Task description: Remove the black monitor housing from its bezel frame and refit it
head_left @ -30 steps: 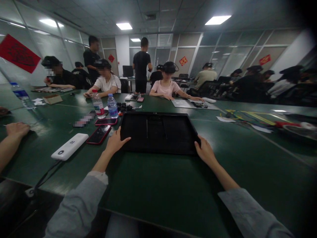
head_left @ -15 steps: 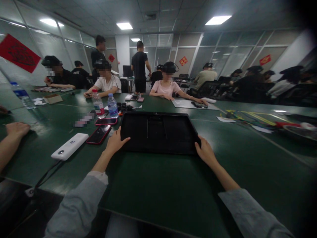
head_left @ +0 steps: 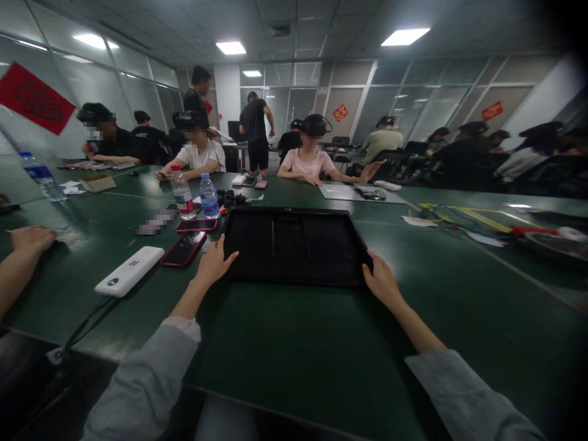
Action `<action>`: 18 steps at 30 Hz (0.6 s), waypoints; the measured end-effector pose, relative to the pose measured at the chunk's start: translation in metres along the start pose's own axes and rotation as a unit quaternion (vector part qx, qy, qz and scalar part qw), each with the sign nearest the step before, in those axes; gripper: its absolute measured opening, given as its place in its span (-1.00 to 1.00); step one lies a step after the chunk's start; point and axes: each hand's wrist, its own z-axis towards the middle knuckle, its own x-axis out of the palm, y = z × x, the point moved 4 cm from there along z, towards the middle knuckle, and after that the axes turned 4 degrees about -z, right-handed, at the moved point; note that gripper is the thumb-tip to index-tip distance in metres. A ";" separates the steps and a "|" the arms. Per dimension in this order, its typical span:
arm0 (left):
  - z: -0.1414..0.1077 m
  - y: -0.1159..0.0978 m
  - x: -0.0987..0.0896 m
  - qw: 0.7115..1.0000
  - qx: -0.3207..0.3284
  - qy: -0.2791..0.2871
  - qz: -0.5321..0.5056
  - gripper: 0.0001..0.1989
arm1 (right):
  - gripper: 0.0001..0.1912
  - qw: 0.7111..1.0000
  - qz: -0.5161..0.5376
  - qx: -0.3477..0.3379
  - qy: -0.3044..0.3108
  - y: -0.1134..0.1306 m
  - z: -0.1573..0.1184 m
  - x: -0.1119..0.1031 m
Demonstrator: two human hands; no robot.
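A shallow black rectangular frame (head_left: 331,248) with a raised rim lies on the green table (head_left: 294,343) in front of me. Two thin upright lines show in its middle. My left hand (head_left: 215,260) grips its left edge, thumb over the rim and fingers along the outer side. At the right edge, my right hand (head_left: 382,278) holds the frame in the same way, its fingertips partly hidden by the rim.
Left of the frame are two phones (head_left: 184,248), a white power bank (head_left: 130,271) with a cable, and two bottles (head_left: 209,197). Another person's hand (head_left: 33,240) rests at far left. Yellow-green cables (head_left: 463,219) lie at right. People sit across the table.
The person across has lifted a hand off the small dark object on the grey board. Two standing people behind have shifted. My hands and the black frame look almost unchanged.
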 end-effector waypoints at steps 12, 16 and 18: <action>0.006 0.013 0.009 0.993 0.004 -0.034 -0.117 -0.26 | -0.35 1.000 0.019 0.009 -0.011 -0.008 0.002 0.004; 0.012 0.022 0.013 0.976 -0.006 -0.060 -0.210 -0.30 | -0.35 0.999 0.024 0.023 -0.004 -0.008 0.003 0.003; 0.015 0.027 0.015 0.965 -0.021 -0.072 -0.253 -0.34 | -0.35 0.999 0.028 0.029 -0.005 -0.007 0.003 0.002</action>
